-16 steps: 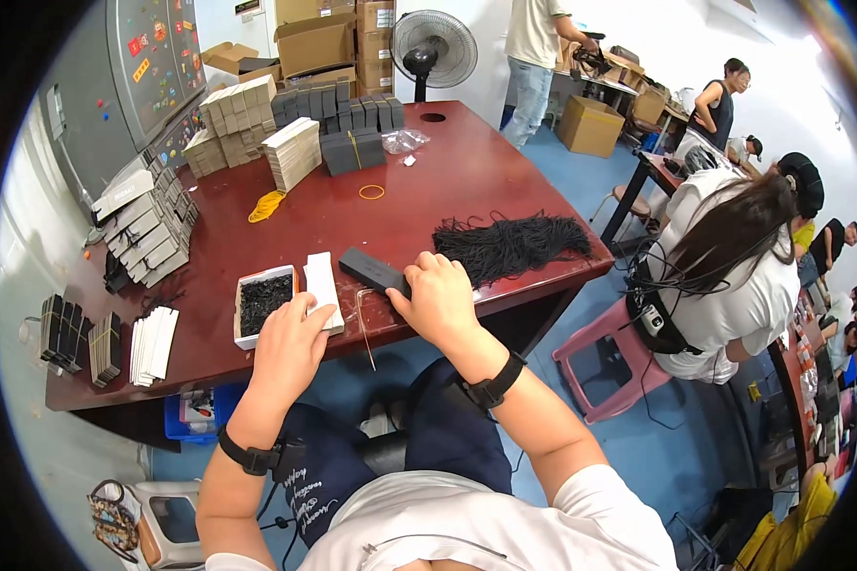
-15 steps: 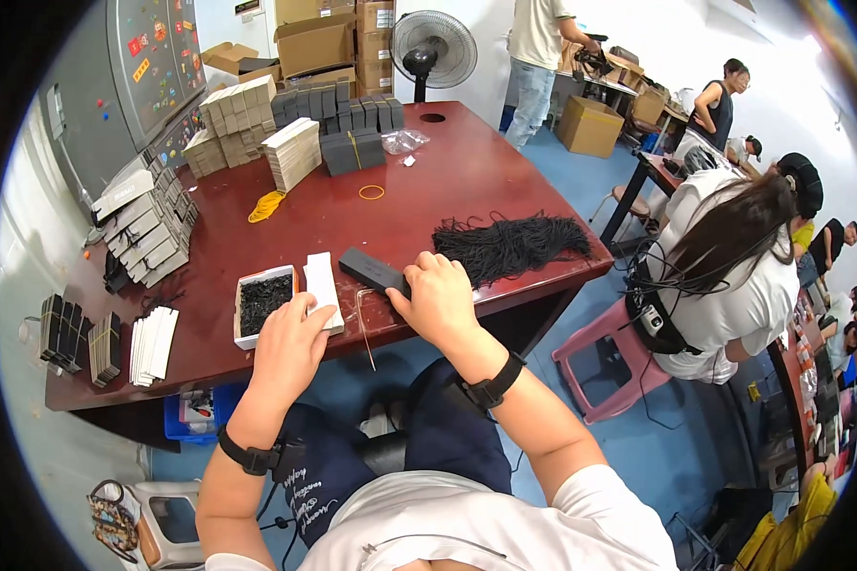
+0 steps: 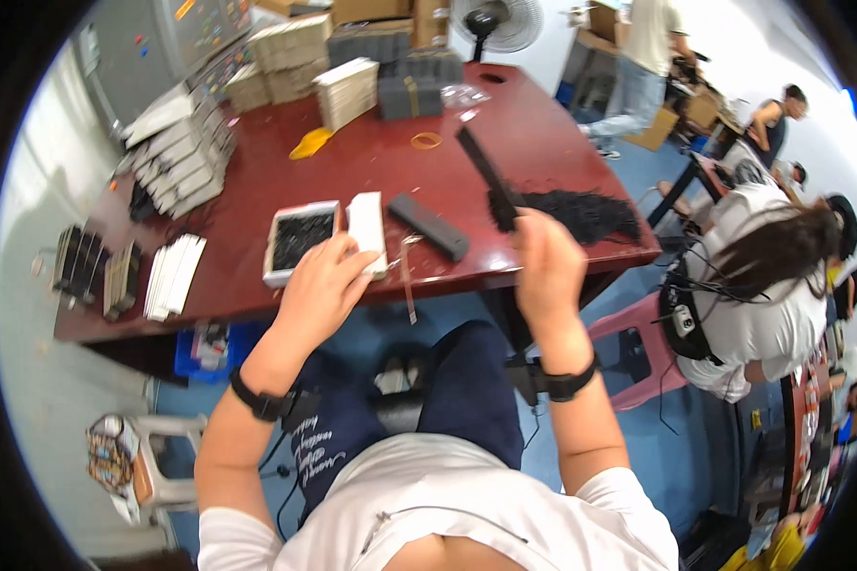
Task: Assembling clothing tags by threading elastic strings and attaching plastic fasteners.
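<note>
Head view, right hand (image 3: 546,269) gripping black strip (image 3: 487,178)

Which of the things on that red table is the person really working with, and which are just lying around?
In use:
- thin black strip, raised in the right hand
- white lid, under the left hand
- open white box of dark contents, beside the lid

Lying about:
- dark flat case
- heap of black strands
- rubber band
- yellow piece
- stacked boxes

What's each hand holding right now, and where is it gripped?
The right hand holds a long black strip by its lower end, raised above the table. The left hand rests on the white box lid, holding nothing.
</note>
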The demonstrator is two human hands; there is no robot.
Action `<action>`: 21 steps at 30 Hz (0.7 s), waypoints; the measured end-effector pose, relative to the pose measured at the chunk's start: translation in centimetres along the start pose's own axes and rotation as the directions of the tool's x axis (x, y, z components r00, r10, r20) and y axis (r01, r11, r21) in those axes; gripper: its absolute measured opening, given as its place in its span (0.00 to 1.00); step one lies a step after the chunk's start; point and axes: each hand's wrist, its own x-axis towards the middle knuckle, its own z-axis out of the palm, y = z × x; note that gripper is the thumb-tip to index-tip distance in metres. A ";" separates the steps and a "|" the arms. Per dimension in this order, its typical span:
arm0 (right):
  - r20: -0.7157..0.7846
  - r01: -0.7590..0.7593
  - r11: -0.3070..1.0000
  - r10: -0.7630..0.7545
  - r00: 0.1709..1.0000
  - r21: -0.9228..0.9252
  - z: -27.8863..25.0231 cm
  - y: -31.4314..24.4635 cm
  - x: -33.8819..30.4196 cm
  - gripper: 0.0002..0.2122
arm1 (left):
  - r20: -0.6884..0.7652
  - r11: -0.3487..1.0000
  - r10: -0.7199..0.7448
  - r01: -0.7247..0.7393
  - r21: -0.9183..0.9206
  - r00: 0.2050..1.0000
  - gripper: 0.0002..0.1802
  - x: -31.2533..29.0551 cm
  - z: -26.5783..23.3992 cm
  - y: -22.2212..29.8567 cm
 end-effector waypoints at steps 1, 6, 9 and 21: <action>-0.016 -0.077 0.994 0.078 0.997 0.075 -1.0 0.2 -0.5 0.09 | -0.013 1.000 0.006 -0.006 -0.011 1.000 0.12 0.2 0.1 -0.1; 0.051 -0.240 0.913 0.237 0.970 0.329 -5.0 -2.2 -2.9 0.03 | -0.005 1.000 -0.025 0.025 0.007 1.000 0.11 0.5 -0.2 -0.4; 0.108 -0.131 0.962 0.108 0.988 0.241 -5.9 -3.0 -4.7 0.05 | -0.115 0.998 0.030 -0.023 0.063 0.993 0.10 0.8 -0.5 -1.3; 0.520 -0.319 0.899 0.125 0.845 0.302 3.9 -0.4 -10.2 0.05 | -0.350 0.969 -0.162 0.080 -0.235 0.923 0.11 0.1 -6.6 2.5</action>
